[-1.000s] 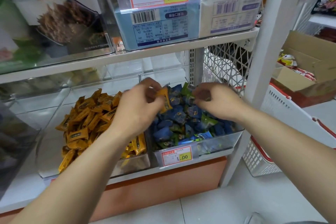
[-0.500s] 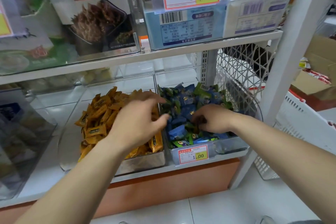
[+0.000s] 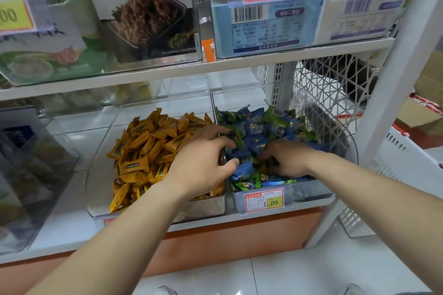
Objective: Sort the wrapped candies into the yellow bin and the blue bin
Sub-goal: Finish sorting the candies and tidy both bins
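Yellow wrapped candies fill the clear left bin on the lower shelf. Blue and green wrapped candies fill the clear right bin. My left hand rests over the divide between the two bins, its fingers loosely spread and reaching onto the blue pile's left edge, with nothing visibly held. My right hand is down in the blue pile with its fingers curled in among the candies. Its fingertips are hidden, so any hold on a candy does not show.
A price tag hangs on the blue bin's front. Boxed goods stand on the upper shelf just above. A wire mesh panel closes the right side. A white basket and a cardboard box sit to the right, and another clear bin to the left.
My left hand held a yellow candy above the bins, lowered over the yellow pile, and now sits empty at the blue bin's edge. My right hand dropped into the blue pile.
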A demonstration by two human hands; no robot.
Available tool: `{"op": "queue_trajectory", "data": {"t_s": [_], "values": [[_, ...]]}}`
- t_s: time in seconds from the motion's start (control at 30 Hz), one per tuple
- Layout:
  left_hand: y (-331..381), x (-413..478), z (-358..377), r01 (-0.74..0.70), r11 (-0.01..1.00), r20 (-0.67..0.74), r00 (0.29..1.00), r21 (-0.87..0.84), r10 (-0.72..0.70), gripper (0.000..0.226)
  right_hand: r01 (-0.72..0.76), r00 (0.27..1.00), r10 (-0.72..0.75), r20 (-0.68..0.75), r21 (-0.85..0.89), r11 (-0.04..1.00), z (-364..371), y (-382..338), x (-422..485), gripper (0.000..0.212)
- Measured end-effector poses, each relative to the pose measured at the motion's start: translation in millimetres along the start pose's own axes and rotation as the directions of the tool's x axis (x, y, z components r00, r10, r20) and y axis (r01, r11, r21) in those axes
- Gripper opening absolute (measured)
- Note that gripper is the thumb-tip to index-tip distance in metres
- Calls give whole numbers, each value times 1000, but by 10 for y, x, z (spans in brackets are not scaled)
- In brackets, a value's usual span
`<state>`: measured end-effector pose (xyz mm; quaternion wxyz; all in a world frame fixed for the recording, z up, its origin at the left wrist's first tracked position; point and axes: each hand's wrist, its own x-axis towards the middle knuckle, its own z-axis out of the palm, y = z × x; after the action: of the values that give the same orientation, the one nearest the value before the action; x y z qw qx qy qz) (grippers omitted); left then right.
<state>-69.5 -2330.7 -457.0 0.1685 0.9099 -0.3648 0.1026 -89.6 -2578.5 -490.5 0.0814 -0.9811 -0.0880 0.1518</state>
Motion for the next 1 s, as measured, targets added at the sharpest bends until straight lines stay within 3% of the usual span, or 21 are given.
{"op": "queue_trajectory", "data": {"t_s": [0.17,0.23,0.3,0.37,0.47,0.53,0.6,0.67,0.7,0.73,0.8,0.87,0.93,1.0], "values": [[1,5,9,2,1000,-11,1000,-7,-2,34,-25,998,18,-54,-126,992,43,-55,53,17],[3,0,4,3,1000,-15,1000,-10,-3,34,-13,994,2,-105,-100,995,19,-60,14,15],[10,3,2,3,1000,-10,1000,-14,-3,33,-7,981,24,-194,87,996,-47,-43,-74,11],[20,16,-9,4,1000,-21,1000,-21,-4,34,43,950,72,-304,356,933,-135,-57,-185,9],[91,52,-39,17,998,-84,996,-61,-22,45,172,875,173,-453,622,764,-276,-202,-313,8],[194,76,-61,29,987,-116,992,-158,-48,56,293,848,225,-481,778,556,-341,-370,-352,9],[309,98,-93,25,943,-138,988,-331,-75,55,378,873,209,-441,882,281,-391,-517,-368,8],[323,110,-150,28,911,-190,975,-412,-116,41,380,904,150,-400,914,144,-400,-574,-364,9],[274,112,-198,47,926,-224,965,-376,-140,36,358,912,151,-382,919,162,-391,-566,-355,12],[197,104,-255,79,949,-249,955,-307,-160,34,320,911,182,-370,913,252,-372,-529,-344,17],[-17,60,-356,164,979,-247,950,-124,-191,34,158,907,242,-346,809,566,-299,-405,-311,24],[-208,-4,-405,257,966,-204,948,37,-244,41,-43,952,212,-220,590,806,-204,-303,-273,26],[-294,-39,-404,285,952,-174,949,112,-263,52,-145,978,188,-86,360,921,-112,-283,-230,25],[-259,-45,-401,240,965,-201,955,103,-216,54,-196,977,209,-35,219,956,-34,-298,-165,21]]}}
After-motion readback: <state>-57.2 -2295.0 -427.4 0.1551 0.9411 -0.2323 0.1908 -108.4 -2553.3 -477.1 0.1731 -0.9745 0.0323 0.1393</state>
